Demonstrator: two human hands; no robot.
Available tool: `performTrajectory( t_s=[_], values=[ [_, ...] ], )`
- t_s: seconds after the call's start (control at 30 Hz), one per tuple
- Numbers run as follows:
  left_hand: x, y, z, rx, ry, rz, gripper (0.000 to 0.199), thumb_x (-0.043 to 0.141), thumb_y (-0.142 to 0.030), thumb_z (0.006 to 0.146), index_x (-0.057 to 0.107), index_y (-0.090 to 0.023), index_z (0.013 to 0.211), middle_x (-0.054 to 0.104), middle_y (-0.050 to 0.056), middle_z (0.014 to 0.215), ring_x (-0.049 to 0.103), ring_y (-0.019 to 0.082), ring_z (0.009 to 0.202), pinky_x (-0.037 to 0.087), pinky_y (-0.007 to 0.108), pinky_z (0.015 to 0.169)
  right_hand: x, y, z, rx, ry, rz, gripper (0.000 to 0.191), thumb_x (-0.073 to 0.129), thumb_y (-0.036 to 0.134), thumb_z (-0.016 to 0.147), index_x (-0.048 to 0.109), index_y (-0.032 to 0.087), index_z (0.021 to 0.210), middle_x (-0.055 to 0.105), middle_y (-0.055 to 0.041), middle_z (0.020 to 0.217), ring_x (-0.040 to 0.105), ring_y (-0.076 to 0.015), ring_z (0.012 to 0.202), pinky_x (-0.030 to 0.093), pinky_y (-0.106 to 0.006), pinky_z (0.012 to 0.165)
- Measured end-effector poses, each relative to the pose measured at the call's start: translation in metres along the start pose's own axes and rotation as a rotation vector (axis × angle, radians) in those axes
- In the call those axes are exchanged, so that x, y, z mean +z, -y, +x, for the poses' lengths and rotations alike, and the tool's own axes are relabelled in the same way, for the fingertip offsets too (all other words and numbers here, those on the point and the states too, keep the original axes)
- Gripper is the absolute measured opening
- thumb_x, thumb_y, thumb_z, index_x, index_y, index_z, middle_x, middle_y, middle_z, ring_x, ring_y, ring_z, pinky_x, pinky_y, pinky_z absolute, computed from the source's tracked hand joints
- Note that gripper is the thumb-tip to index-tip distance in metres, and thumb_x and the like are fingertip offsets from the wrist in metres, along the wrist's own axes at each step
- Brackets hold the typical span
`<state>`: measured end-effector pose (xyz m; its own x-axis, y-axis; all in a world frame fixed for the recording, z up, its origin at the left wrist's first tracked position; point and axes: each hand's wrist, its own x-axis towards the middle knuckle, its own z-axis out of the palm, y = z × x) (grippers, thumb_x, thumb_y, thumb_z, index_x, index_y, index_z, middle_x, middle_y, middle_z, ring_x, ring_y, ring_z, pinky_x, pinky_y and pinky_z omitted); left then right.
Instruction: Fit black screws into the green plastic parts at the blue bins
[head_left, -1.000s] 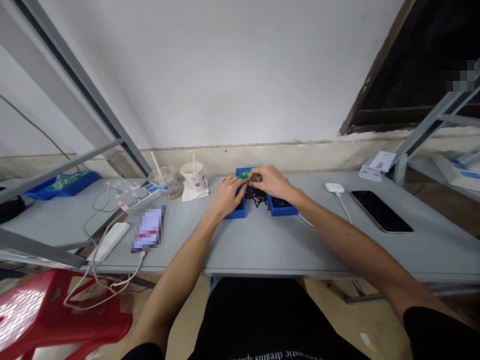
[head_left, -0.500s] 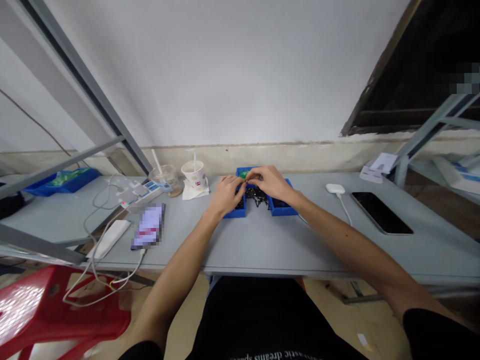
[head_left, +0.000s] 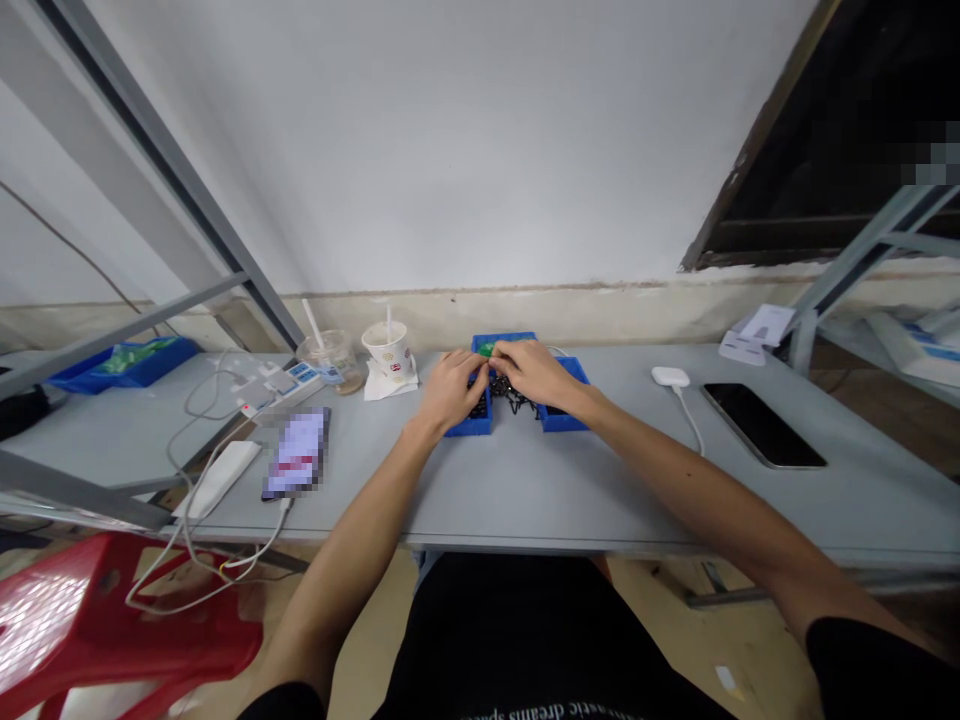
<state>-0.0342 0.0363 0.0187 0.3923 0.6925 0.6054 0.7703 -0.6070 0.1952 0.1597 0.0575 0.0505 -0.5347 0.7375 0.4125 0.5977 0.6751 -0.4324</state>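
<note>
My left hand and my right hand meet at the fingertips above several blue bins. Both are closed in a pinch, and whatever sits between the fingers is too small to make out. Under my left hand is the left blue bin, with dark small parts inside. Beneath my right wrist lies the right blue bin, partly covered by the hand. Behind them stands the back blue bin, holding something green. A heap of small black parts lies between the bins.
Left on the grey table are a paper cup, a clear cup, a power strip and a phone on a cable. To the right lie a white charging case and a dark phone. A red stool stands below.
My right hand has lowered slightly and its fingers have drawn in closer to my left fingertips. My left hand has barely moved.
</note>
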Motion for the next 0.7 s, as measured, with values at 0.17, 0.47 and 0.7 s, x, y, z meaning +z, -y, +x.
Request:
performTrajectory(
  t_s=[0.17,0.47,0.7],
  values=[
    [-0.001,-0.002,0.0,-0.002,-0.001,0.036,0.025,0.046,-0.028,0.106,0.067,-0.023,0.093,0.072,0.005,0.09,0.066,0.024,0.094,0.047,0.04,0.093,0.001,0.0,0.001,0.007,0.044,-0.017,0.032,0.046,0.022,0.106,0.063,0.019,0.079,0.07,-0.0036,0.079,0.058,-0.0159,0.073,0.037,-0.029,0.073],
    [0.001,-0.001,0.0,-0.062,-0.045,0.031,0.023,0.048,-0.028,0.105,0.069,-0.022,0.097,0.075,0.005,0.096,0.067,0.024,0.097,0.046,0.04,0.094,-0.01,0.0,0.0,-0.034,0.039,0.055,0.008,0.058,0.022,0.1,0.066,0.021,0.103,0.072,-0.0023,0.086,0.061,-0.0175,0.079,0.04,-0.028,0.075],
    [0.002,0.001,0.0,-0.031,0.011,-0.002,0.024,0.046,-0.029,0.106,0.067,-0.022,0.099,0.073,0.005,0.093,0.067,0.024,0.094,0.048,0.04,0.093,-0.01,-0.003,0.0,-0.047,0.064,-0.005,0.009,0.054,0.022,0.102,0.062,0.022,0.104,0.071,-0.0032,0.09,0.061,-0.0188,0.081,0.039,-0.029,0.076]
  ],
)
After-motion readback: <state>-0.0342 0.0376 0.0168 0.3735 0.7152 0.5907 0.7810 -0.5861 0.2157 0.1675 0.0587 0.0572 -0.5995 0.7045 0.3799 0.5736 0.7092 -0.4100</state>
